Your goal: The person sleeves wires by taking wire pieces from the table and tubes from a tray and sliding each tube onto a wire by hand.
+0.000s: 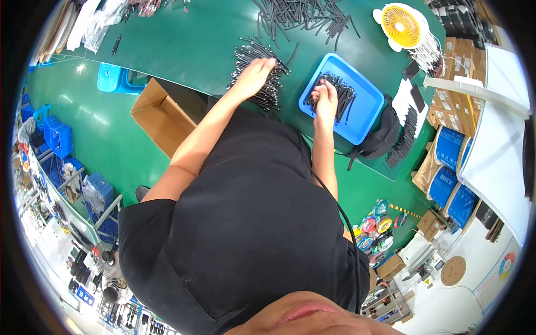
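Observation:
A pile of short black cable pieces [269, 96] with shiny ends lies at the table's near edge. My left hand [254, 77] is over this pile, its fingers curled together; whatever they hold is hidden. To the right, a shallow blue tray [365, 100] contains a bunch of similar black pieces [344, 97]. My right hand [326, 103] reaches over the tray's left side, with bent fingers drawn together at the bunch. What sits between those fingers is too small to make out.
More black tubes [304, 17] are heaped at the far side of the green table [184, 42]. A yellow and white fan [402, 27] stands far right. Beside the tray are a black bag [382, 134] and a phone [417, 99]. An open cardboard box [164, 120] sits below left.

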Tool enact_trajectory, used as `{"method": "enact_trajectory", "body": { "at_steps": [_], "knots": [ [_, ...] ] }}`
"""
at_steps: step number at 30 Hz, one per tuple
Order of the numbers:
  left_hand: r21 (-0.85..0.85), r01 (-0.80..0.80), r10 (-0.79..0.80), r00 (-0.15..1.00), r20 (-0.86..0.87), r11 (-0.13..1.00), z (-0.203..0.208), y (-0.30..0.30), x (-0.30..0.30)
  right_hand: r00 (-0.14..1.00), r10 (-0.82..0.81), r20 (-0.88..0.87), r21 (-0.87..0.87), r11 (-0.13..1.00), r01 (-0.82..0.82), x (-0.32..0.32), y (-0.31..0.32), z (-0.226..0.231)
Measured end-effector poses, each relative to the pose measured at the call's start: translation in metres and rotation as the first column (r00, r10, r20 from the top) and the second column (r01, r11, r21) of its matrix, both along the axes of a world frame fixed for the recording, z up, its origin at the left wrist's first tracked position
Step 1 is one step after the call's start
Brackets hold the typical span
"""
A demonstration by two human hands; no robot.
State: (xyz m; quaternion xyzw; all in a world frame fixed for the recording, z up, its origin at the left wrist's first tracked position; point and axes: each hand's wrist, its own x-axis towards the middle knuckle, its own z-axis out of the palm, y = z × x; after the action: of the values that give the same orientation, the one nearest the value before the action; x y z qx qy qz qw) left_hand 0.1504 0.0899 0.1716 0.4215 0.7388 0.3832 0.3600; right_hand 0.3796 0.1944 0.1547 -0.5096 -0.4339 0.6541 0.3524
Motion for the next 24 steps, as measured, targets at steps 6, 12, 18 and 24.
{"method": "enact_trajectory", "body": {
  "at_steps": [6, 12, 18, 24],
  "knots": [
    [-0.045, 0.093, -0.103, 0.925, -0.366, 0.995, -0.069, -0.020, -0.019, 0.936, -0.011, 0.352, 0.008, 1.000, 0.008, 0.025, 0.040, -0.058],
    [-0.162, 0.229, -0.281, 0.808, -0.518, 0.960, -0.077, -0.006, -0.017, 0.739, 0.104, 0.666, 0.443, 0.742, -0.504, -0.035, 0.049, -0.089],
    [-0.117, 0.233, -0.259, 0.801, -0.540, 0.965, -0.081, -0.003, -0.014, 0.710, 0.029, 0.704, 0.333, 0.869, -0.366, -0.123, 0.049, -0.115],
    [-0.090, 0.235, -0.247, 0.814, -0.526, 0.968, -0.080, -0.014, -0.016, 0.544, 0.144, 0.826, 0.325, 0.667, -0.670, -0.116, 0.061, -0.128]
  ]
}}
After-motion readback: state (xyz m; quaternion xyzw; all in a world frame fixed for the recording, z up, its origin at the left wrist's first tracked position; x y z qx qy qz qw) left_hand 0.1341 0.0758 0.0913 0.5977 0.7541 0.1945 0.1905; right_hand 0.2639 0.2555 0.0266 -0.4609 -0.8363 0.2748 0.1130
